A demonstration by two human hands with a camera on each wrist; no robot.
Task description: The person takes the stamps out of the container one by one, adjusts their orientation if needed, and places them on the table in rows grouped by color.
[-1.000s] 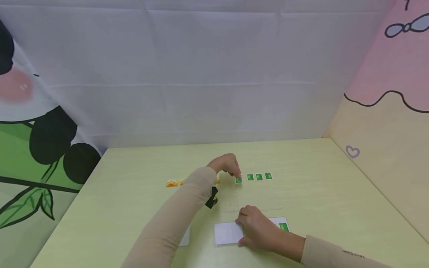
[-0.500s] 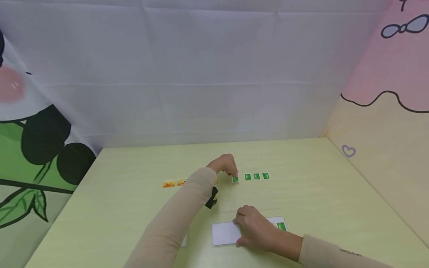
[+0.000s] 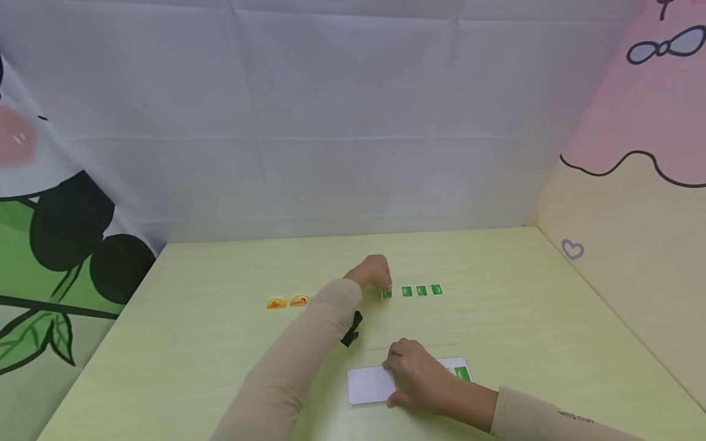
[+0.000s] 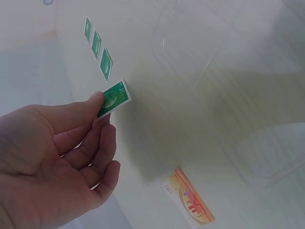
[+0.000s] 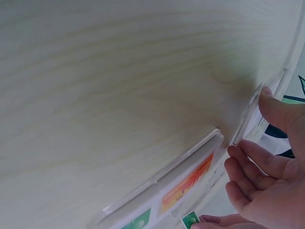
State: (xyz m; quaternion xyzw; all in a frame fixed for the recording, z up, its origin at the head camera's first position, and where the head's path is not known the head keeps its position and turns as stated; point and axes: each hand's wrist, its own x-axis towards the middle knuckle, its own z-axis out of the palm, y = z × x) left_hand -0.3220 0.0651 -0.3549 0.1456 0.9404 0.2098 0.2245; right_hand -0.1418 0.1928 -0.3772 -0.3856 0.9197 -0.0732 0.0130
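Note:
My left hand [image 3: 375, 271] is over the far part of the table. Between its thumb and fingers it pinches a green postage stamp [image 4: 114, 99], just left of a row of three green stamps [image 3: 421, 290]. In the head view my right hand [image 3: 419, 376] lies over the near part of the table. Its thumb and fingertips hold opposite edges of a white card [image 3: 371, 386] in a clear sleeve. Partly under that hand is a second sleeved card [image 5: 167, 191], bearing an orange stamp [image 5: 188, 183] and a green one [image 3: 462, 373].
Orange stamps [image 3: 277, 303] lie in a row left of the green ones, partly hidden by my left sleeve [image 3: 309, 349]. A clear plastic sheet [image 4: 209, 71] lies flat between the stamp rows and the cards. White cloth [image 3: 331, 122] closes off the table's back.
The head view has turned slightly to the right. My left forearm has shifted a little right, showing more of the second orange stamp. Both hands keep their holds.

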